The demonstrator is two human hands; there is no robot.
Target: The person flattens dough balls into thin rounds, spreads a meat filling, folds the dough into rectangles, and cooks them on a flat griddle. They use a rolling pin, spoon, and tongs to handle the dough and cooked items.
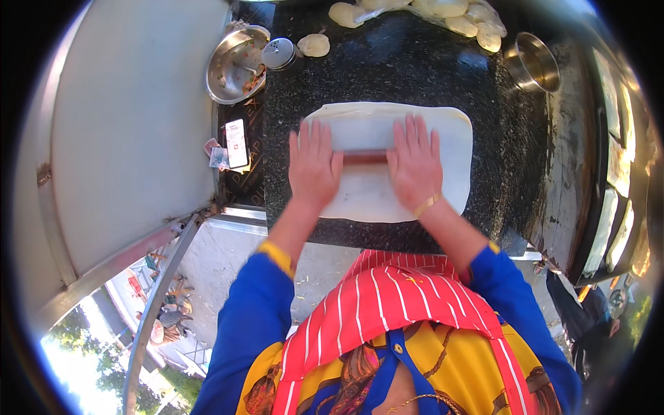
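Observation:
A thin, wide sheet of pale dough [452, 161] lies spread on a speckled black stone counter [363, 78]. Across its middle runs a reddish-brown rolling pin [364, 157], visible only between my hands. My left hand [313, 167] rests flat over the pin's left part, fingers stretched forward past it. Over the right part lies my right hand [416, 165], likewise flat, with a gold bracelet [428, 204] at the wrist. Both hands hide the pin's ends. Slight blur shows on the hands and pin.
At left stand a steel mixing bowl [223, 78] with chopped food and a shaker [280, 53], near a dough ball [314, 45]. Below them lies a phone [237, 142] on banknotes [219, 158]. More dough balls [461, 25], a metal bowl [534, 62] and flatbreads [617, 166] sit farther right.

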